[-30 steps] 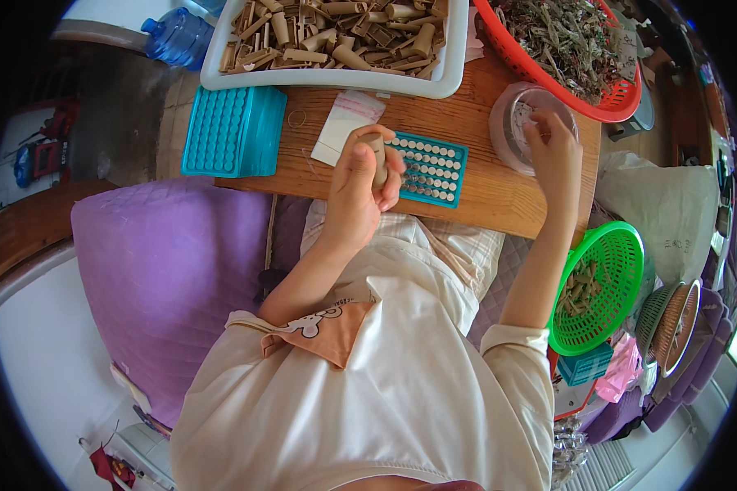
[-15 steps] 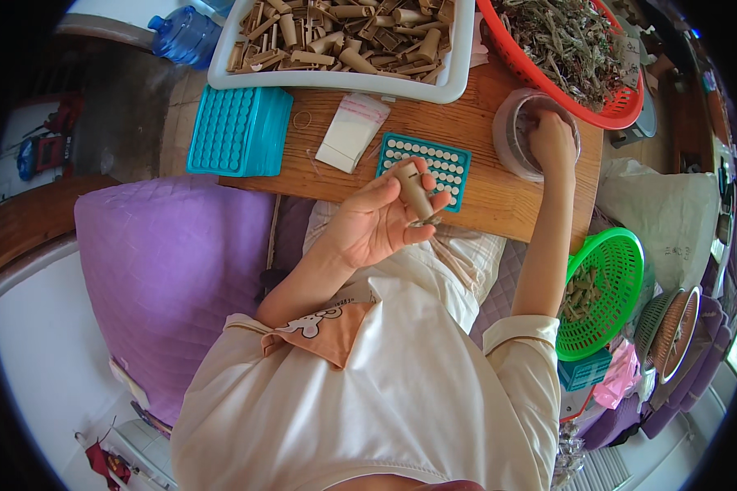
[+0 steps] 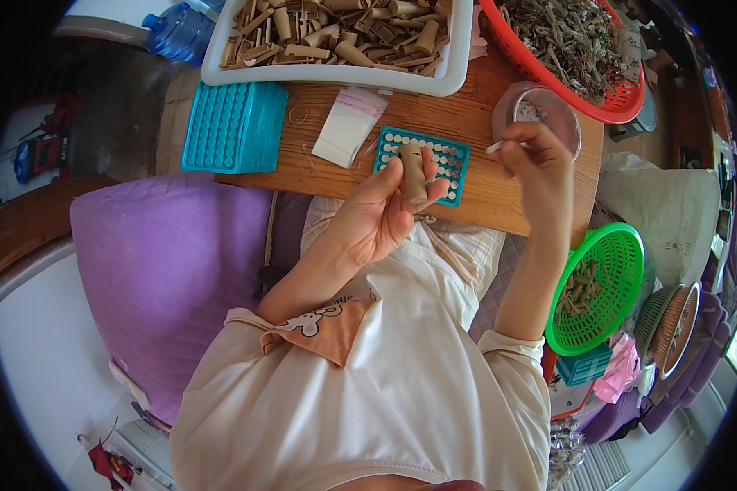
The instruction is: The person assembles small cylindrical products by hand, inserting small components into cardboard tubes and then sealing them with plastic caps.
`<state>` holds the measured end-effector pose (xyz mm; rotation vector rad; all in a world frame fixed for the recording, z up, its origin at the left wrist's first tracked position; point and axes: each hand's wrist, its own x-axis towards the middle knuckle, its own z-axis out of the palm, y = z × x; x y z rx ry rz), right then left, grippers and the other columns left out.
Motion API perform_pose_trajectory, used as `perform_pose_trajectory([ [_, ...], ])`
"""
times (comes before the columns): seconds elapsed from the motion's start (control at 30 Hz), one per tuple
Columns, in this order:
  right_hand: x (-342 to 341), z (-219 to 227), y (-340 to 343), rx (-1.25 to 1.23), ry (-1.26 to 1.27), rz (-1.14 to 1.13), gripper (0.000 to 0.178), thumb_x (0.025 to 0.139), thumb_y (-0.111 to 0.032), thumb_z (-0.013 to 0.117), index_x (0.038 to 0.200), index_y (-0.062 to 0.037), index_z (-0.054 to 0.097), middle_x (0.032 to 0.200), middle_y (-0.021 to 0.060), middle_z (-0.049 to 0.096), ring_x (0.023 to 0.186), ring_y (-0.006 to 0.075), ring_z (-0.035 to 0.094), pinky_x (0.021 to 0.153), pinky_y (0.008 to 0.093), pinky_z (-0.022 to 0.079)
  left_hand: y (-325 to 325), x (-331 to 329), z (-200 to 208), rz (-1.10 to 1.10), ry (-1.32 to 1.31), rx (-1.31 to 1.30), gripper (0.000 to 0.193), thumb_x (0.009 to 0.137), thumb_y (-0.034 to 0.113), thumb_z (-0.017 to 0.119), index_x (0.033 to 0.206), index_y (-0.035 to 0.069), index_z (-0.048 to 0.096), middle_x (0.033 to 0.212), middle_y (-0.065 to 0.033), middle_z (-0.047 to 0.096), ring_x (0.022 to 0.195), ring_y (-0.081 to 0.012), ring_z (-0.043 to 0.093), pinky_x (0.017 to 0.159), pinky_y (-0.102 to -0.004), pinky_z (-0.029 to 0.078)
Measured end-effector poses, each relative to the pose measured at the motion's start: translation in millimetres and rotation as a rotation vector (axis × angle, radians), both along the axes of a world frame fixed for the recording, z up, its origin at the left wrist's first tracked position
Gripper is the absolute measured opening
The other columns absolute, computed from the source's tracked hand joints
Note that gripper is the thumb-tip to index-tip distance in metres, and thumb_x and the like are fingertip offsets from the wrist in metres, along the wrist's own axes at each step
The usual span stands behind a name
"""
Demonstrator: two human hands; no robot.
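Observation:
Between its thumb and fingers, my left hand [image 3: 368,217] holds a tan tube-shaped plastic part [image 3: 413,173] upright, with a small slot near its top. My right hand [image 3: 540,159] is raised at the near side of a clear round tub [image 3: 579,123] and pinches a small white piece [image 3: 495,148], too small to name. Just beyond the left hand, partly hidden by it, lies a teal tray [image 3: 462,184] filled with rows of small white round pieces. A few small bits lie inside the tub.
A white bin [image 3: 336,75] of tan parts stands at the far side, beside a red basket [image 3: 622,109] of greyish pieces. Stacked teal trays [image 3: 233,127] and a plastic bag packet [image 3: 348,131] lie at left. A green basket [image 3: 618,303] sits right of the table.
My right hand has come out of the clear tub toward me, now pinching a small white piece. The tan part in my left hand has turned more upright.

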<state>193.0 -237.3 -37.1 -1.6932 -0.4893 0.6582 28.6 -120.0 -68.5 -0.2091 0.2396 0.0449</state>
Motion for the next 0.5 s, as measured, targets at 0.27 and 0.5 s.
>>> perform_pose_trajectory([
  [0.27, -44, 5, 23, 0.211, 0.071, 0.207, 0.006, 0.079, 0.001, 0.054, 0.083, 0.0025, 0.05, 0.095, 0.0098, 0.054, 0.083, 0.012, 0.053, 0.072, 0.0244, 0.045, -3, -3, 10, -0.044, 0.161, 0.503, 0.042, 0.08, 0.034, 0.053, 0.11, 0.005, 0.044, 0.092, -0.0057, 0.058, 0.08, -0.0145, 0.061, 0.04, -0.0145, 0.046],
  [0.5, -53, 15, 19, 0.154, -0.031, 0.12, 0.004, 0.075, 0.005, 0.053, 0.079, 0.0041, 0.051, 0.085, 0.0103, 0.058, 0.076, 0.0138, 0.058, 0.064, 0.0251, 0.048, -5, -3, 10, -0.072, 0.126, 0.573, 0.047, 0.083, 0.034, 0.048, 0.117, 0.004, 0.037, 0.093, -0.0065, 0.057, 0.081, -0.0172, 0.061, 0.04, -0.015, 0.047],
])
